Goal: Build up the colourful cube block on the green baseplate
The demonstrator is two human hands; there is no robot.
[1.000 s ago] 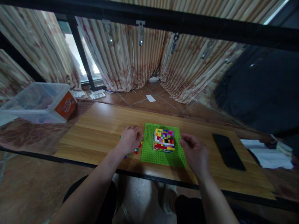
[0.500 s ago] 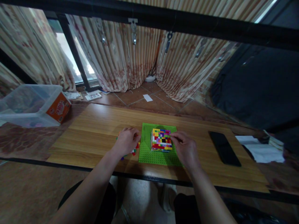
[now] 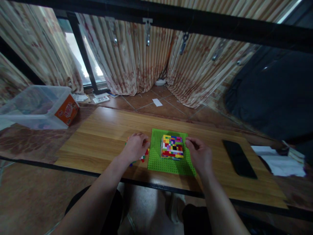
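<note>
A square block of many-coloured small bricks stands on a green studded baseplate on the wooden table. My right hand rests just right of the block, fingers curled together near its right edge. I cannot make out anything held in them. My left hand lies left of the baseplate, curled over a small pile of loose coloured bricks, most of which it hides.
A black phone lies on the table to the right, with white papers beyond it. A clear plastic bin with an orange box stands far left. Curtains and a black bar are ahead.
My right hand reached to the top right of the brick block half a second ago and has now drawn back slightly to its right side. My left hand stayed on the loose bricks.
</note>
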